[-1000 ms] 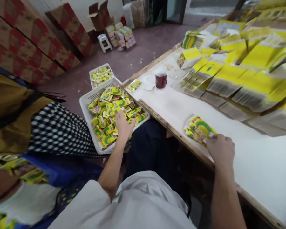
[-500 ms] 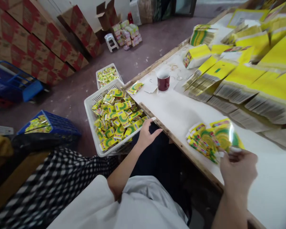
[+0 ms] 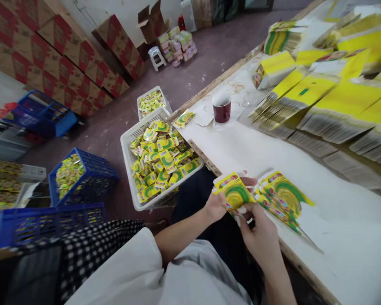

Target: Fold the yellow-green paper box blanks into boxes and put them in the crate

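We see both hands closed on one flat box. The left hand holds its left side, and a few fingers poke out past the other side. The right hand pinches it near the low right corner.

The flat box is up in the air by the wood edge of the table, with dark cloth below. We think it could drop past the edge if both hands go loose at once. It looks thin, so a hard squeeze could bend its corner.

A pile of the same kind lies fanned out on the table, just beside the right hand. It is near the edge, so we think a bump from that hand could spread it or knock some down.

The white basket is heaped with packs. A push from the left arm could tip a few out. The red cup is well apart, so we fear no spill.
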`<action>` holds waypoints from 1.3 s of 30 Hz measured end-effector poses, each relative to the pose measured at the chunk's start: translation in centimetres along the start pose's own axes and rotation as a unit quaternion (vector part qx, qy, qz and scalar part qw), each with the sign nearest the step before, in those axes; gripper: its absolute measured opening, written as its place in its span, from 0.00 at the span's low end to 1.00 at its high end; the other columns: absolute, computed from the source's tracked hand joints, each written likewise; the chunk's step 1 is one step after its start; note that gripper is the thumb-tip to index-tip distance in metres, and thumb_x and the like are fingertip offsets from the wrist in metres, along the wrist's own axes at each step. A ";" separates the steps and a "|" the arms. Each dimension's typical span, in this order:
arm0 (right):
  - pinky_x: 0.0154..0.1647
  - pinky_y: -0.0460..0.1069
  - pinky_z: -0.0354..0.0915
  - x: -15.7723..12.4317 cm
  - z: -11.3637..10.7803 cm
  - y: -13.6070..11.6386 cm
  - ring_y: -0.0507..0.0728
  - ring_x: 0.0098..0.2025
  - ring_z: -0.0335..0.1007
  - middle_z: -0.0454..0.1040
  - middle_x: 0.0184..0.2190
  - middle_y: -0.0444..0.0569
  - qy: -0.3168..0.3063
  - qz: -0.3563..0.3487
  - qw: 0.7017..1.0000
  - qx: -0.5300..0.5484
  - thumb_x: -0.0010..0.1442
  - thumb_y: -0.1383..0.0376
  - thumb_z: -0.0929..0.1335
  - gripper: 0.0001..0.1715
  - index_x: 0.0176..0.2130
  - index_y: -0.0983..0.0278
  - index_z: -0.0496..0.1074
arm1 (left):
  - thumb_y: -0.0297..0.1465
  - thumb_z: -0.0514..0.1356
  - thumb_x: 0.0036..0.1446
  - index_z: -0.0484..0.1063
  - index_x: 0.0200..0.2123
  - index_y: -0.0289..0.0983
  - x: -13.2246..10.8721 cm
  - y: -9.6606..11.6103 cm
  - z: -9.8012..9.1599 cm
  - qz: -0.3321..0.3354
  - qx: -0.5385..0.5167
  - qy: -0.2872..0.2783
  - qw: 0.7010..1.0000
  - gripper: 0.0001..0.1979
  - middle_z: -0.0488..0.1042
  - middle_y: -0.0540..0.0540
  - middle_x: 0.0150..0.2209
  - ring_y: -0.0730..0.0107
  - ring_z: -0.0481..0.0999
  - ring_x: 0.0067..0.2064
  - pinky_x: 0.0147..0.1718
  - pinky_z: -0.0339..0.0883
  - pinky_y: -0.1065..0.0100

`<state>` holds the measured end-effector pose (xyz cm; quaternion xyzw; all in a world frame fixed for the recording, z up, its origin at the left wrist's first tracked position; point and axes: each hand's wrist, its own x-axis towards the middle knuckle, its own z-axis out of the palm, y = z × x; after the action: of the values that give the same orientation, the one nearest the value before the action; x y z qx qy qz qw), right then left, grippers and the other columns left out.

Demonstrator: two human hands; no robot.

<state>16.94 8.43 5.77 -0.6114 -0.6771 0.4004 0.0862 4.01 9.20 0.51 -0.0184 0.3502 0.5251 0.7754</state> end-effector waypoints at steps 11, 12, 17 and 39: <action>0.36 0.49 0.70 -1.0 2.8 -0.2 0.54 0.34 0.71 0.71 0.35 0.44 -0.020 0.100 0.980 0.168 0.60 0.58 0.71 0.17 0.46 0.60 0.65 | 0.61 0.64 0.47 0.65 0.31 0.38 1.7 -0.7 0.5 0.076 -0.095 0.170 0.978 0.31 0.60 0.54 0.26 0.76 0.58 0.25 0.32 0.65 0.69; 0.36 0.49 0.70 -0.9 3.0 -0.1 0.55 0.35 0.71 0.71 0.36 0.45 -0.018 0.091 0.984 0.151 0.59 0.58 0.72 0.19 0.47 0.60 0.65 | 0.62 0.63 0.47 0.65 0.32 0.38 1.6 -0.6 0.3 0.096 -0.063 0.174 0.978 0.32 0.61 0.53 0.27 0.75 0.59 0.26 0.33 0.66 0.69; 0.33 0.48 0.70 0.0 2.0 1.0 0.55 0.32 0.72 0.74 0.33 0.45 0.036 0.040 0.998 0.041 0.63 0.61 0.69 0.12 0.46 0.60 0.68 | 0.65 0.64 0.40 0.69 0.43 0.39 0.7 -0.2 -0.3 0.122 0.049 0.126 0.983 0.39 0.71 0.48 0.36 0.69 0.69 0.34 0.38 0.68 0.67; 0.64 0.72 0.57 -0.8 -3.3 1.0 0.71 0.65 0.59 0.64 0.62 0.61 0.124 -0.053 0.987 -0.087 0.63 0.60 0.69 0.34 0.65 0.58 0.59 | 0.46 0.72 0.45 0.59 0.61 0.38 -0.1 2.9 -0.5 -0.034 0.528 -0.135 0.838 0.44 0.76 0.39 0.49 0.52 0.79 0.48 0.47 0.71 0.59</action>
<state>19.87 9.14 7.62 -0.6251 -0.7245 0.2560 0.1371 1.34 10.16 1.16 0.4524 0.4654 0.2312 0.7248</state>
